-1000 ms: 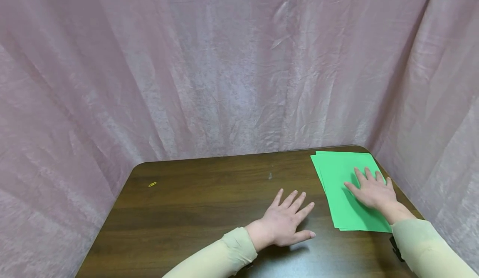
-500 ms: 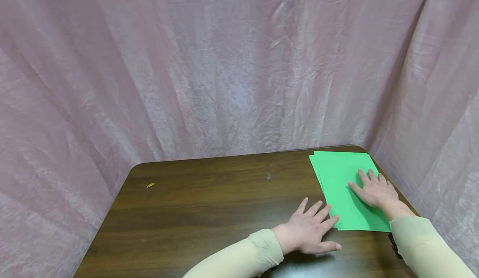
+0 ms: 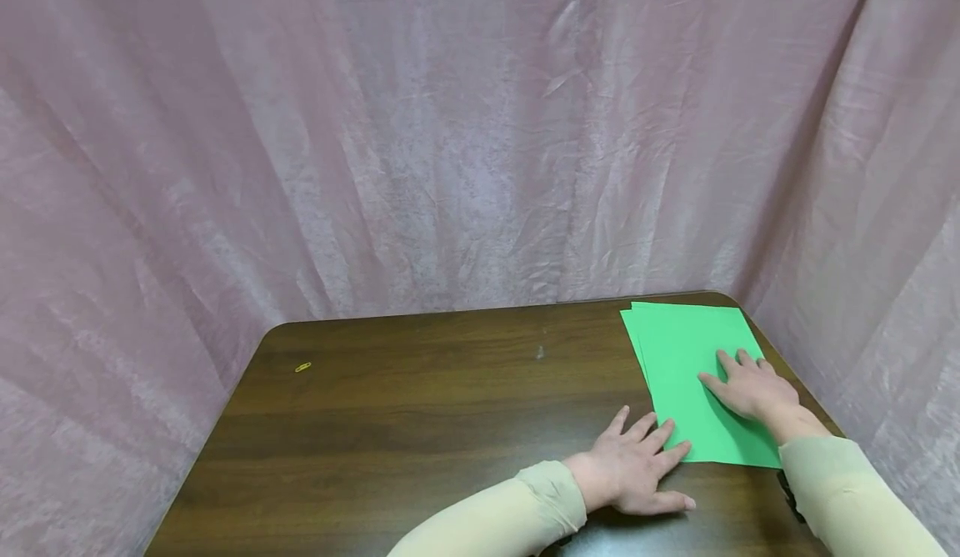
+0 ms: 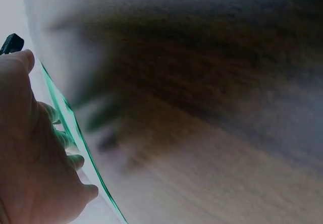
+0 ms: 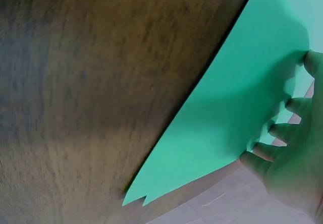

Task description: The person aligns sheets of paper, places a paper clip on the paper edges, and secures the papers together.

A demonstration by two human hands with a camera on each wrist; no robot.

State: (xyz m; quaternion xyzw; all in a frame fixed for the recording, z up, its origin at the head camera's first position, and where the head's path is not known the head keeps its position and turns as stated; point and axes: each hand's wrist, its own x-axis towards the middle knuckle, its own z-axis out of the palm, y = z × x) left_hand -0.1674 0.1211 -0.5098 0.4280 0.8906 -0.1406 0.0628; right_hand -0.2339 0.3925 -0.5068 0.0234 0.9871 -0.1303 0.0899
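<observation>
A small stack of green paper sheets lies a little fanned at the table's right side. On top of it my right hand rests its spread fingertips; the right wrist view shows the fingers touching the sheet near its edge. My left hand is spread palm down at the sheets' lower left corner. Some of its fingertips overlap the paper's edge in the head view; whether they touch it I cannot tell. Neither hand grips anything.
The brown wooden table has rounded far corners. A yellow paper clip lies at its far left. Pink curtains hang behind the table and along its sides.
My left hand has moved right, from the bare table to the corner of the green paper. The right hand has drawn slightly nearer, its fingers now more bent. The sheets have hardly moved.
</observation>
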